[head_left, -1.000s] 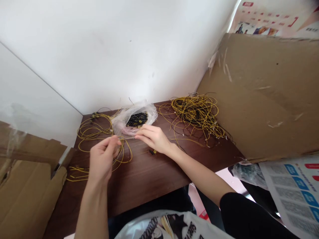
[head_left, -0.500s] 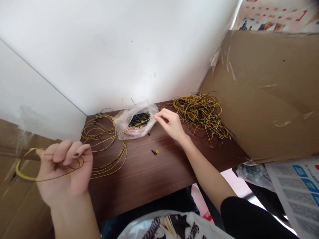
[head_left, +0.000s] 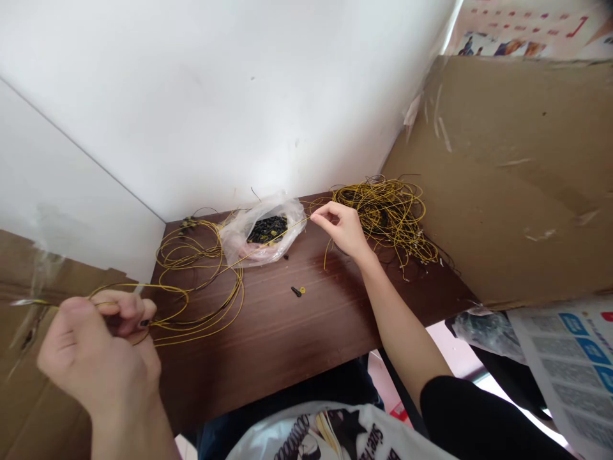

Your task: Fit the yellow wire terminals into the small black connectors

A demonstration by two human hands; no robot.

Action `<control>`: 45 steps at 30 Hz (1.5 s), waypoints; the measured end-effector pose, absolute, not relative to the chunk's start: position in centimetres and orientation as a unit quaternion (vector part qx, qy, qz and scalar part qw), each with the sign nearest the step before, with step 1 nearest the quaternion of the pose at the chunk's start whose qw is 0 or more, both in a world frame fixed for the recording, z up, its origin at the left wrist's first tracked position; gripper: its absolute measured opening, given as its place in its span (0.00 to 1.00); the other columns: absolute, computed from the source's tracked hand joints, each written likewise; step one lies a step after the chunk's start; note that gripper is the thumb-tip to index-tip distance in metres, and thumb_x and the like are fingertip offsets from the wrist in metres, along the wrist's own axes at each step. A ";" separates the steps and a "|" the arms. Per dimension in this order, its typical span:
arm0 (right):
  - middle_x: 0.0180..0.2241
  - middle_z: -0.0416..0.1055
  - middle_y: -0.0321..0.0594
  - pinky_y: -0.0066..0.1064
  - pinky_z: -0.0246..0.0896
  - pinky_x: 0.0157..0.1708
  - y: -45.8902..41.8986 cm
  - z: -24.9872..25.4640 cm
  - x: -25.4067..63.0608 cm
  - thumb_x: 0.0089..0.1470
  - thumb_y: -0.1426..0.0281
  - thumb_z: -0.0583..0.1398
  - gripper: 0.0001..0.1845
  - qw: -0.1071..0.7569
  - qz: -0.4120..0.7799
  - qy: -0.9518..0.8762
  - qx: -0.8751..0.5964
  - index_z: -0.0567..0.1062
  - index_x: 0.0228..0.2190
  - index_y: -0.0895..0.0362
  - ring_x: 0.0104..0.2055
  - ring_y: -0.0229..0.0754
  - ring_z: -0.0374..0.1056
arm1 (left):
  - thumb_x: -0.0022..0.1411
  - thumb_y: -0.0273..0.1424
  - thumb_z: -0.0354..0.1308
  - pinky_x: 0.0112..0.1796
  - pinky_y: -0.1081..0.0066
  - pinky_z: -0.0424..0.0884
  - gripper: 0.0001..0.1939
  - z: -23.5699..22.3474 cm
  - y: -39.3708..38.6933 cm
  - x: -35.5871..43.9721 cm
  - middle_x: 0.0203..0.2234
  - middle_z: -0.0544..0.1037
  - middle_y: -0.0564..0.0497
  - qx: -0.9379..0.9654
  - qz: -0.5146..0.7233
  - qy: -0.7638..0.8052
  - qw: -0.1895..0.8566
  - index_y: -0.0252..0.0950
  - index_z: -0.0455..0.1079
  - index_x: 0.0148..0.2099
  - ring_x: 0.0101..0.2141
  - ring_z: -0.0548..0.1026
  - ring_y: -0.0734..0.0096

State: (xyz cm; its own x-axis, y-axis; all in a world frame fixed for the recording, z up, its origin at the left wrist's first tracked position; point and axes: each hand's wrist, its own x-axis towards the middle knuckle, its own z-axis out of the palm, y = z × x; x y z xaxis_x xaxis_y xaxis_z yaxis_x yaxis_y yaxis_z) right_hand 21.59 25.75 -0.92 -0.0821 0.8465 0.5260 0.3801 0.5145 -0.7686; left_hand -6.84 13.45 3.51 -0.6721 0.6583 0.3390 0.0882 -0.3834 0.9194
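My left hand (head_left: 103, 345), at the left, is closed on a thin yellow-and-black wire (head_left: 167, 286); its bare-looking tip sticks out past the thumb. Between finger and thumb, my right hand (head_left: 342, 227) pinches a yellow wire (head_left: 282, 235), stretched slantwise over the plastic bag toward the left. Whether both hands hold one and the same wire I cannot tell. The clear bag (head_left: 234, 239) lies open, holding small black and yellow parts (head_left: 267, 229). Loose coils of wire (head_left: 191, 252) spread between the bag and my left hand.
A tangled heap of yellow and black wires (head_left: 383, 211) lies at the back right. One black part (head_left: 295, 292) and a small yellow ring (head_left: 302, 290) rest on the brown table (head_left: 268, 332). Cardboard (head_left: 507, 185) stands at the right; a white wall (head_left: 239, 96) rises behind.
My right hand has moved a little to the right, drawing the wire along. My left hand has turned over and dropped slightly left, its fingers closing round the wire.
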 end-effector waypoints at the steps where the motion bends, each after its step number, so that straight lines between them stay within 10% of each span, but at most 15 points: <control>1: 0.24 0.71 0.35 0.29 0.57 0.27 25.7 -0.9 21.5 0.53 0.67 0.62 0.07 0.523 0.249 -0.687 -0.439 0.75 0.27 0.58 0.25 0.35 0.61 | 0.55 0.31 0.55 0.20 0.72 0.55 0.14 3.3 13.4 -6.7 0.13 0.60 0.57 0.364 0.753 0.524 0.162 0.35 0.56 0.20 0.17 0.58 0.77; 16: 0.26 0.71 0.35 0.28 0.57 0.28 24.3 -1.3 18.6 0.53 0.68 0.62 0.06 0.466 0.322 -0.741 -0.361 0.76 0.28 0.58 0.25 0.33 0.61 | 0.63 0.41 0.50 0.27 0.72 0.56 0.17 0.9 13.4 -3.2 0.19 0.66 0.55 0.697 0.292 0.635 0.161 0.37 0.64 0.26 0.22 0.63 0.72; 24: 0.27 0.69 0.36 0.28 0.59 0.29 23.9 -1.1 18.3 0.53 0.71 0.61 0.04 0.473 0.284 -0.755 -0.355 0.75 0.28 0.58 0.26 0.34 0.61 | 0.64 0.41 0.50 0.47 0.63 0.61 0.14 0.8 14.1 -4.1 0.37 0.75 0.47 0.603 0.445 0.661 0.026 0.38 0.70 0.39 0.42 0.69 0.59; 38: 0.28 0.67 0.36 0.28 0.61 0.30 23.7 -1.7 17.8 0.55 0.74 0.59 0.03 0.486 0.225 -0.782 -0.318 0.75 0.31 0.58 0.29 0.34 0.63 | 0.60 0.33 0.59 0.62 0.54 0.52 0.30 4.1 15.0 -2.0 0.61 0.59 0.53 0.583 0.531 0.609 -0.087 0.49 0.51 0.61 0.62 0.56 0.57; 45: 0.28 0.72 0.36 0.29 0.64 0.30 23.3 -1.6 16.8 0.50 0.71 0.63 0.03 0.511 0.368 -0.697 -0.343 0.76 0.29 0.57 0.27 0.34 0.66 | 0.60 0.33 0.56 0.34 0.67 0.72 0.12 3.4 17.7 -0.9 0.36 0.79 0.50 0.643 0.445 0.612 0.115 0.38 0.75 0.44 0.30 0.75 0.70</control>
